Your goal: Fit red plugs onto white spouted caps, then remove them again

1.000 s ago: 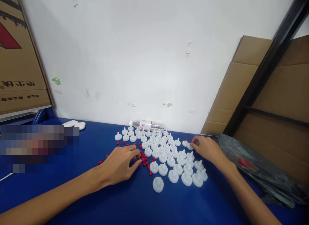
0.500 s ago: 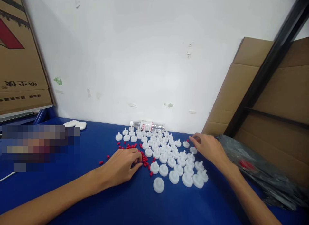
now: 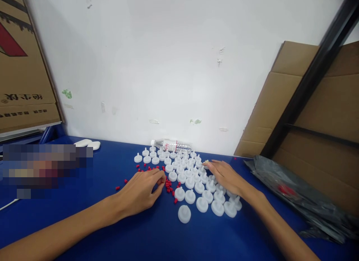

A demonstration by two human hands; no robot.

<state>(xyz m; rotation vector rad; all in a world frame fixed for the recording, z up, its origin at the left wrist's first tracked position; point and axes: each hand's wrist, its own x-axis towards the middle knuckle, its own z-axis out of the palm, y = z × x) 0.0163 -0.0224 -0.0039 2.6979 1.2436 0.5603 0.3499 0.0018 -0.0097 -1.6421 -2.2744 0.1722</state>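
Observation:
My left hand (image 3: 146,188) rests at the left side of a pile of small red caps (image 3: 168,185). Its thumb and fingers curl together in a pinch; whatever lies between the fingertips is hidden. Above the right part of a group of white round lids with upright spouts (image 3: 190,183), my right hand (image 3: 226,177) is stretched out with fingers forward. Its fingertips are at the spout of one white lid (image 3: 206,166), and no firm grip shows. Several lids under this hand are partly covered. One white lid (image 3: 184,214) stands apart at the front.
A clear plastic bottle (image 3: 174,146) lies behind the lids near the wall. Grey plastic bags (image 3: 280,190) lie at the right, before cardboard (image 3: 260,111) and a black post. Two white objects (image 3: 94,145) lie at the left rear. A tiny red piece (image 3: 235,158) lies behind my right hand.
My right hand has moved left, from a lid with a red cap at its spout to another lid, and its fingers have stretched out. My left hand's fingertips have drawn together slightly.

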